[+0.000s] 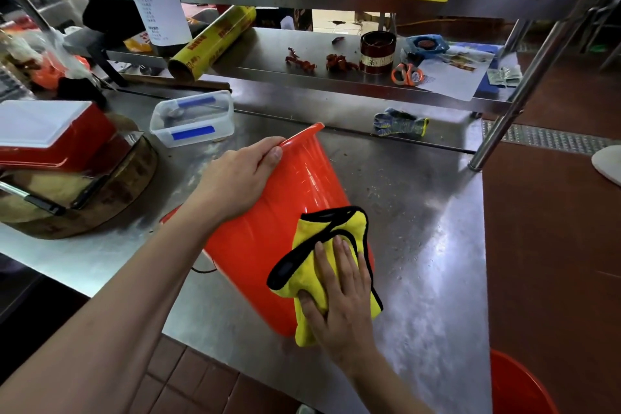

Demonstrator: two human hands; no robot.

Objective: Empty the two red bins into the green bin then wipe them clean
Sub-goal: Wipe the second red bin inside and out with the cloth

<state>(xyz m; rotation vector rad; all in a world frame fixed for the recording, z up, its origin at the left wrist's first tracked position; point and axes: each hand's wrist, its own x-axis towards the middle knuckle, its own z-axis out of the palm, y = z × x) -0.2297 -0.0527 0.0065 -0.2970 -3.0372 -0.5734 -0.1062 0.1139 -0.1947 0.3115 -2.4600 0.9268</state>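
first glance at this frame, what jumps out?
The red bin tipped on its side at the middle of the steel table, the left hand gripping its rim. The right hand presses a yellow cloth with black edging flat against the bin's outer wall. After that, a second red bin at the lower right corner, on the floor past the table edge.
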